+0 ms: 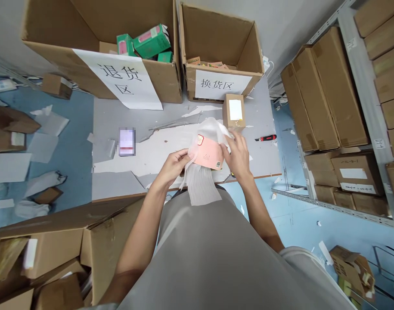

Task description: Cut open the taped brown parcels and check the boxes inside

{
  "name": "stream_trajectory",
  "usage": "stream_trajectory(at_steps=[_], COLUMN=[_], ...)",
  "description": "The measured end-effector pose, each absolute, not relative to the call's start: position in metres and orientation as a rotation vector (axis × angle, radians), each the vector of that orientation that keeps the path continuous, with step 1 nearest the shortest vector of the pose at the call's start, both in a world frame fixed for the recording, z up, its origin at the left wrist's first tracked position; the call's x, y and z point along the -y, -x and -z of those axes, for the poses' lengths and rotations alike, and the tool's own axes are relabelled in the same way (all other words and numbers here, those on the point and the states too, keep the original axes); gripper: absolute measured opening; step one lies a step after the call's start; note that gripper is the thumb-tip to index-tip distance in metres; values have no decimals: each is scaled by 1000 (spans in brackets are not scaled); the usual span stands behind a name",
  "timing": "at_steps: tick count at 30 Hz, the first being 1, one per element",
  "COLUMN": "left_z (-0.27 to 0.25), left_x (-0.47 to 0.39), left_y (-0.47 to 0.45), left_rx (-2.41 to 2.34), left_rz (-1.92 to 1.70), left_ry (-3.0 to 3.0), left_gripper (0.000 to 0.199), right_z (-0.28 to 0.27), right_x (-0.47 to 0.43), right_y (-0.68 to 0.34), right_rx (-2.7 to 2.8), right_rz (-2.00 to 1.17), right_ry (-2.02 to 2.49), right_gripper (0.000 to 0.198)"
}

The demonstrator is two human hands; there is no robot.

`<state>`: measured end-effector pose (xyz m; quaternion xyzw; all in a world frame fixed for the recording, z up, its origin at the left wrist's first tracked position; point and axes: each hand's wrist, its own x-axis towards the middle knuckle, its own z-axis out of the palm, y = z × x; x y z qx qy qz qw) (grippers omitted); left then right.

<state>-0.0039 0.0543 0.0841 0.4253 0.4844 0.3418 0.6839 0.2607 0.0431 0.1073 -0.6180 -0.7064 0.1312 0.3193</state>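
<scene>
Held in front of my body, over the table's near edge, is a flat pink box [209, 151] with a barcode in its lower right corner. White translucent packing wrap [203, 185] hangs below it, and more of the wrap bunches behind its top. My left hand [175, 165] pinches the box's left edge together with some wrap. At the right edge, my right hand [237, 153] has bent fingers closed on the wrap, its thumb against the box. A small brown carton [234, 111] with a white label stands just beyond my right hand.
Two large open cartons with paper signs stand at the back: the left carton [70, 71] holds green boxes, the right carton [219, 15] small packets. A red-black box cutter [266, 138] lies right; a blurred phone-like item [127, 142] left. Shelving [364, 64] with boxes stands right.
</scene>
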Motion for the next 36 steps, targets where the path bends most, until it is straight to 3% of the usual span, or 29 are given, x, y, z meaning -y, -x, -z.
stream_trajectory(at_steps=[5,10,15,18,22,28,32,36], left_z=[-87,-90,-82,-76,-72,-59,-36,-12], left_x=[-60,-66,-68,-68,-69,-65,-62,-69], left_y=[15,22,27,31,40,11,-28,-41], left_rx=[-1001,-937,-946,-1105,-1316,-1241,-1281,-1234], left_rz=[-721,-681,-672,-803,-787,-282,122,143], left_ry=[-962,-1047,-1093,-1195,-1593,-2131,-2180,-2014], left_gripper=[48,54,63,65,29,37,44,47], right_z=[-105,-111,-119,-128,-138,-136,-129,-126], right_x=[-44,-33,-24,-17,-10,-3,0,3], right_y=[-263,-256,-258,-267,-288,-309,-305,-302], right_rx=[1629,1700,1588,1505,1356,1159,1153,1388], right_rz=[-250,-813,-1146,-1061,-837,-716,-724,-737], right_ry=[1701,1658,1594,1561,1584,1606,1592,1606], right_gripper=[39,61,34,33,37,43,42,30])
